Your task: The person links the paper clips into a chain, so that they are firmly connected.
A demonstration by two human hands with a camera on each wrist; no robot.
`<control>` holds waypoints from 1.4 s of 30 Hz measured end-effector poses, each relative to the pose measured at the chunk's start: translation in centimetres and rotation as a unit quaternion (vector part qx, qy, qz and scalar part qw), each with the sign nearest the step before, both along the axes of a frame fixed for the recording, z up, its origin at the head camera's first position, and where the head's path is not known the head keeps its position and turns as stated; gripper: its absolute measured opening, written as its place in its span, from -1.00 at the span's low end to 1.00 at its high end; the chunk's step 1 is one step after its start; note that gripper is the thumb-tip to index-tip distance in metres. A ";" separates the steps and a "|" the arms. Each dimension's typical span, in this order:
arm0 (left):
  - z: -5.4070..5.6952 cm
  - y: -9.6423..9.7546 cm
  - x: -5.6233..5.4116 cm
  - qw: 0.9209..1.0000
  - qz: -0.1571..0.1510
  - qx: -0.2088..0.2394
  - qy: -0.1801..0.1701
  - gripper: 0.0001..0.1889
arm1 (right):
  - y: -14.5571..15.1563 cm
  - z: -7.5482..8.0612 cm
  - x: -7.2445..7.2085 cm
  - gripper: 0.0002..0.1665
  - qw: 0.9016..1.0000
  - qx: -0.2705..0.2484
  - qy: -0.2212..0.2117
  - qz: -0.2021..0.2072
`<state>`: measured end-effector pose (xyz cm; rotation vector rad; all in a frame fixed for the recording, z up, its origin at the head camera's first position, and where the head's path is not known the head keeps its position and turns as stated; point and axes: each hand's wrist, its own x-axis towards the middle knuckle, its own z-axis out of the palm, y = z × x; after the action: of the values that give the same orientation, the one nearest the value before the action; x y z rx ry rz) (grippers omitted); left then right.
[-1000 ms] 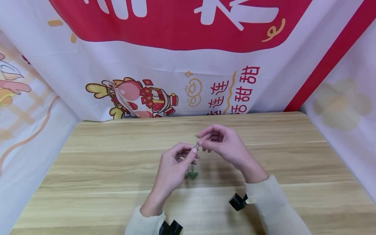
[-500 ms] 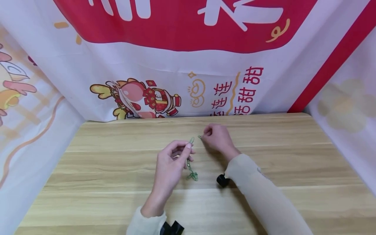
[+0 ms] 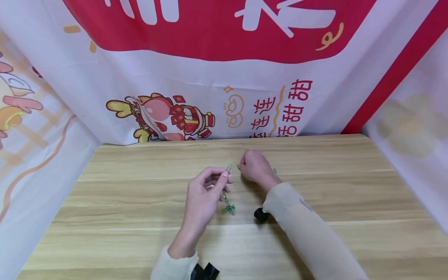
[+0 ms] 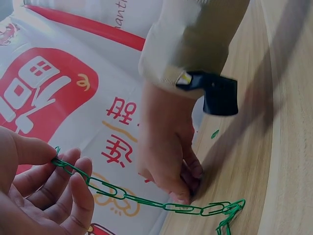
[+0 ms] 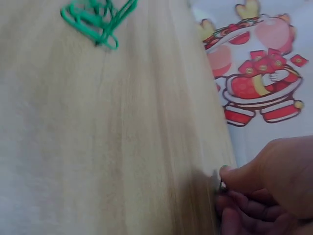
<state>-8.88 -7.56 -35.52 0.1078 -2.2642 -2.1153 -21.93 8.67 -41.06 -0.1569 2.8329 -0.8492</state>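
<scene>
My left hand [image 3: 203, 194] pinches the top of a green paper clip chain [image 4: 142, 199] between thumb and index finger. From there the linked clips hang down, and the lower end lies bunched on the tabletop in a small heap [image 5: 98, 22]. To the right, my right hand [image 3: 257, 167] is low over the table, knuckles up, its fingers curled. A small paper clip [image 5: 223, 186], mostly hidden, shows between its thumb and fingertips in the right wrist view. Another loose green paper clip [image 4: 215, 133] lies on the wood beyond the right wrist.
The wooden table [image 3: 122, 202] reaches back to a printed cloth [image 3: 196, 70] with red and white pattern. Cloth also hangs at both sides. A black wrist camera [image 3: 261, 215] sits under the right sleeve.
My right hand has left the chain's upper end beside the left hand and come down to the table, onto a clip lying there. The left hand keeps its pinch, nearly still.
</scene>
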 end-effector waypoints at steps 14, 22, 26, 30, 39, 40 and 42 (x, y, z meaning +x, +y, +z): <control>0.0 0.3 0.1 1.000 -0.011 -0.010 -0.011 -0.86 | 3.5 2.2 5.8 -0.65 0.901 -0.425 -0.071 -0.059; 0.3 0.5 0.3 1.000 -0.014 -0.004 -0.011 -0.88 | 5.1 3.4 8.5 -0.65 0.857 -0.505 -0.093 -0.039; 0.4 0.5 0.3 1.000 -0.020 -0.003 -0.015 -0.87 | 5.5 3.9 9.0 -0.75 0.849 -0.519 -0.099 -0.032; 0.4 0.5 0.3 0.999 -0.024 -0.003 -0.021 -0.86 | 5.7 4.2 9.4 -0.87 0.839 -0.535 -0.096 -0.014; 0.3 0.8 0.3 0.999 -0.038 -0.009 -0.024 -0.87 | 5.9 4.4 9.5 -0.88 0.807 -0.584 -0.089 0.025; 0.3 0.9 0.3 0.999 -0.039 -0.009 -0.025 -0.87 | 5.9 4.3 9.5 -0.86 0.802 -0.589 -0.092 0.026; 0.3 0.9 0.4 0.999 -0.042 -0.009 -0.026 -0.86 | 5.9 4.2 9.5 -0.81 0.798 -0.595 -0.095 0.021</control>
<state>-8.53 -6.65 -35.26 0.0698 -2.3580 -2.1560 -12.43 14.59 -36.82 -0.2554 1.6809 -2.3089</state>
